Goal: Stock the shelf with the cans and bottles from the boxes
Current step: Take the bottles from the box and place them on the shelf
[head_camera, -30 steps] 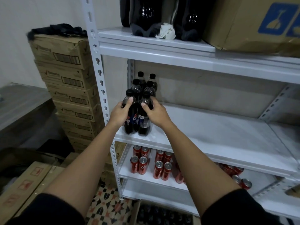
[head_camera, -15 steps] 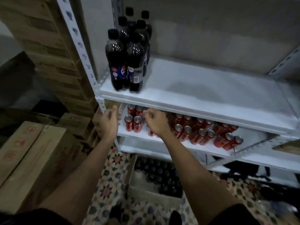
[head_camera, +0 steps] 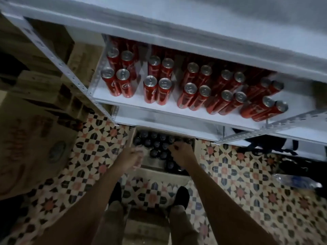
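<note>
Both hands point(head_camera: 131, 159) over cardboard box point(head_camera: 155, 166) w/ round dark bottle caps point(head_camera: 153, 152).

Dim storeroom with a patterned tile floor point(head_camera: 247, 188), stacked cardboard cartons point(head_camera: 31, 142) along the left.

My blurred left hand point(head_camera: 131, 159) showed no clear finger positions, so I could not tell whether it held anything. My right hand point(head_camera: 178, 152) covered part of the open cardboard box of dark-capped bottles point(head_camera: 155, 147), and its curled fingers hid whether they touched a cap. The white metal shelf point(head_camera: 177, 106) concealed the box's far end. The back rows of red drink cans point(head_camera: 159, 68) were lost in shadow. A clear plastic bottle point(head_camera: 297, 181) on the floor was too smeared to read.
</note>
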